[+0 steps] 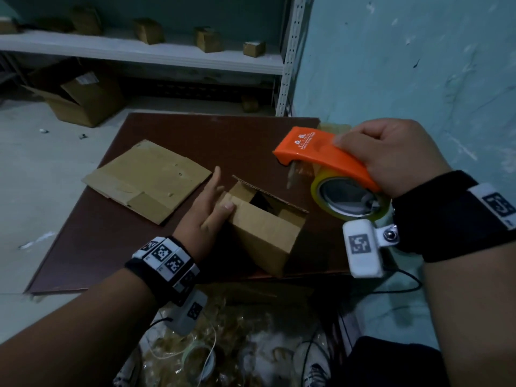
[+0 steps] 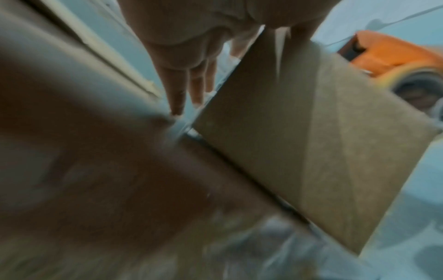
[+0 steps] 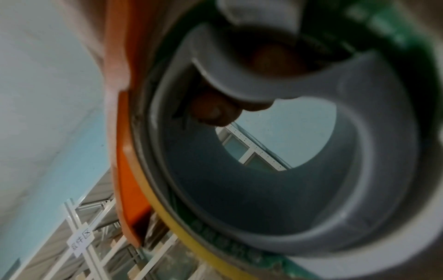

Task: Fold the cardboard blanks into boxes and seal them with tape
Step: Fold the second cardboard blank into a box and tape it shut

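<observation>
A small cardboard box (image 1: 268,233) stands on the dark brown board (image 1: 117,247), its top flaps partly open. My left hand (image 1: 215,196) lies against the box's left side, fingers straight and thumb resting on a top flap. The left wrist view shows the same hand (image 2: 191,56) beside the box (image 2: 299,142). My right hand (image 1: 391,155) grips an orange tape dispenser (image 1: 321,155) holding a yellowish tape roll (image 1: 349,199), raised above and to the right of the box. Seen from the right wrist, fingertips (image 3: 210,111) curl inside the roll's core beside the dispenser (image 3: 127,151). Flat cardboard blanks (image 1: 145,180) lie at the left.
A white shelf (image 1: 167,54) at the back carries several small boxes. A large open carton (image 1: 81,99) sits on the floor below it. A blue-green wall (image 1: 418,65) stands close on the right. A bag of crumpled tape scraps (image 1: 223,344) lies near my legs.
</observation>
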Tool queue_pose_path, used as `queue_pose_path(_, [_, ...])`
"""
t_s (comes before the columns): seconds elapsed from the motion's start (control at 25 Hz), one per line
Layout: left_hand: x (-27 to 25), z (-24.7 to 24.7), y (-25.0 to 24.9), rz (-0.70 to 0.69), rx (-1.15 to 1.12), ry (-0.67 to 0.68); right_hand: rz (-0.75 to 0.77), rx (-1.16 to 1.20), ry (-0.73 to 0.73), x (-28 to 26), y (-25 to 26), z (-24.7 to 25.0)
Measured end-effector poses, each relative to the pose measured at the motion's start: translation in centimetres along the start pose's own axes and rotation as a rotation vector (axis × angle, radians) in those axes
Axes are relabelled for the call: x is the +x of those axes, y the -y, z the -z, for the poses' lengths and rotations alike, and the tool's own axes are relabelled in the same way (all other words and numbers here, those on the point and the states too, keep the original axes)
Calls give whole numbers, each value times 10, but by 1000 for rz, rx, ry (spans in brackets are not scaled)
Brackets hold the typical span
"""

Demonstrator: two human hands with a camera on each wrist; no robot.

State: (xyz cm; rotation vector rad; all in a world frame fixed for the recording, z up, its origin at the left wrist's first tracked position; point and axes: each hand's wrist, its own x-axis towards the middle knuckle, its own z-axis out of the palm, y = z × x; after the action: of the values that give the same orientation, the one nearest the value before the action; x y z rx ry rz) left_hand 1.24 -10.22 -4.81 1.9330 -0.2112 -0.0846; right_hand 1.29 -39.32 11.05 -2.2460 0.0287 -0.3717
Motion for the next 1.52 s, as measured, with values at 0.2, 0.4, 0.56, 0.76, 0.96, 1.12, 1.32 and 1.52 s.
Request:
queue_pose_path(0.2, [7, 5, -15, -96, 63, 57, -40, 154, 58, -9, 12, -11])
queue_pose_path(0.4, [9, 4, -26, -26, 97, 0, -72, 192, 149, -12, 18, -33])
queue_pose_path(0.56, [14, 6, -33, 145, -128, 43, -89, 64, 227, -15, 12, -58])
queue_pose_path(0.76, [18, 20, -48, 432, -567, 37, -67, 14, 206, -16, 12, -62])
queue_pose_path(0.96, [21, 27, -40, 424, -620, 109, -67, -3, 193, -18, 13, -62])
queue_pose_path(1.12, [26, 27, -42, 441, -554, 60, -61, -23, 184, -19, 15, -64])
queue_pose_path(1.32, [28, 21, -32, 463, -350, 33, -51, -106, 245, -19, 23, -69])
queue_pose_path(1.52, [28, 18, -26, 498, -194, -36, -31, -206, 273, -14, 28, -76])
